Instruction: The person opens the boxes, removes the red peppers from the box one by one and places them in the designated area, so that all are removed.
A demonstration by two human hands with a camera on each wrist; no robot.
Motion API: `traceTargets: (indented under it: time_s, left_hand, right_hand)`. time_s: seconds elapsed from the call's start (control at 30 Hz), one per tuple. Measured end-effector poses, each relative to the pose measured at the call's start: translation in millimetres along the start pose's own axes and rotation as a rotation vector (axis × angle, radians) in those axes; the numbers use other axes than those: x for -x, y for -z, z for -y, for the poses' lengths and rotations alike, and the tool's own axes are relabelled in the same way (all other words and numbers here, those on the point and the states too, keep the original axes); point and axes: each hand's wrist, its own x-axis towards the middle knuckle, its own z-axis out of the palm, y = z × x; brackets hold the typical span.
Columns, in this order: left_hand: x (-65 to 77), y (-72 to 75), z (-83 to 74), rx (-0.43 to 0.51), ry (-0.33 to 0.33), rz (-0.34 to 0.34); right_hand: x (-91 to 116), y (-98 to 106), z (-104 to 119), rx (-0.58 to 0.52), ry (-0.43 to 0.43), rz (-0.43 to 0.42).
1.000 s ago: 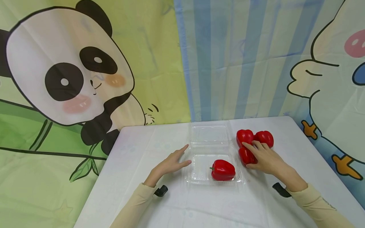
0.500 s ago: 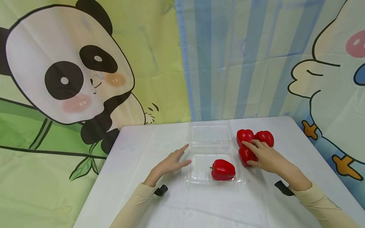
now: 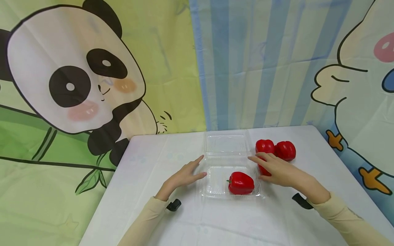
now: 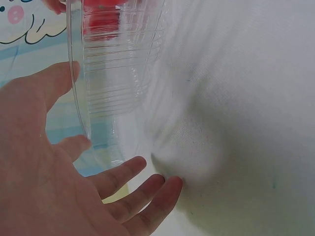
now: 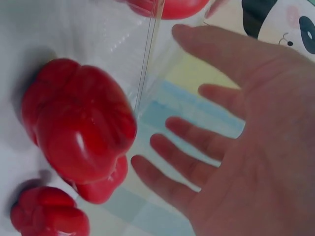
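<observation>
A clear plastic clamshell box [image 3: 217, 181] lies unfolded on the white table, and one red bell pepper [image 3: 241, 183] rests in its near half. At the box's left side my left hand [image 3: 183, 176] is spread; in the left wrist view its thumb and index fingertips are at the clear rim. Over the box's right edge hovers my right hand [image 3: 281, 171], fingers extended and holding nothing. It partly hides a second bell pepper [image 3: 263, 168], which the right wrist view shows apart from the fingers. Two more bell peppers, one left [image 3: 264, 146] and one right [image 3: 285, 150], sit behind that hand.
The box's lid [image 3: 227, 143] lies flat towards the back of the table [image 3: 166, 153]. Behind the table hangs a printed curtain [image 3: 172, 68] with a panda. A black strap [image 3: 174, 205] is at my left wrist.
My right hand has left the near-right pepper and shifted left towards the box. The back-right pepper seems slightly turned. The left hand stays in place.
</observation>
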Motion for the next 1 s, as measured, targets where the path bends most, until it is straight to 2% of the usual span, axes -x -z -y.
traceTargets:
  time_s: [0.2,0.4,0.77,1.0]
  left_hand:
    - [0.2,0.3,-0.3,0.000,0.006,0.006]
    - [0.0,0.3,-0.6,0.001,0.008,0.013]
    - [-0.1,1.1,-3.7,0.000,0.008,0.001]
    - [0.1,0.8,-3.5,0.003,0.009,-0.006]
  right_hand:
    - [-7.6,-6.8,9.6,0.012,0.123,0.059]
    - [-13.3,-10.4,21.9,0.027,0.224,0.155]
    - [-24.5,-16.2,38.9,0.090,0.323,0.271]
    - [-32.8,-19.7,46.7,0.147,0.295,0.352]
